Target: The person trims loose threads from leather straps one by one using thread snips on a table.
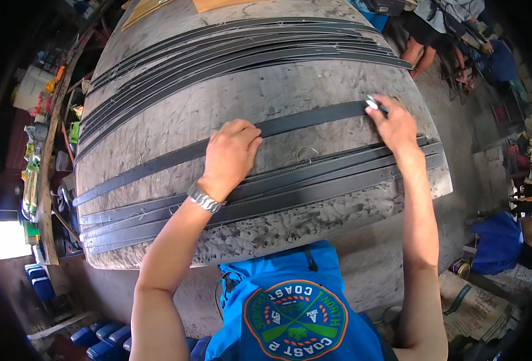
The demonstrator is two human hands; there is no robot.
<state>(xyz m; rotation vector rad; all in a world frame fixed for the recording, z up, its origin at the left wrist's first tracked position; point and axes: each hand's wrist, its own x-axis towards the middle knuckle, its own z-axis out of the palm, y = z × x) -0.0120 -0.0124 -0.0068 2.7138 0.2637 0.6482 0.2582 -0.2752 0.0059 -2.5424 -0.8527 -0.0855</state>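
Note:
A long black strap, which looks like leather or webbing, lies across the worktable. My left hand is closed at the strap's middle, with curled fingers and thumb on its edge; the fingertips are partly hidden. Over the strap's right end, my right hand pinches a small tool with pale, shiny ends and a dark body, its kind unclear. Nearer to me lies a group of stitched black straps, partly under my forearms. A loose thread curls between that group and the single strap.
More black straps lie bunched across the far side of the table. Tan sheets rest at the far edge. A cluttered wooden shelf stands left. Other people are at the upper right. Sacks lie on the floor at right.

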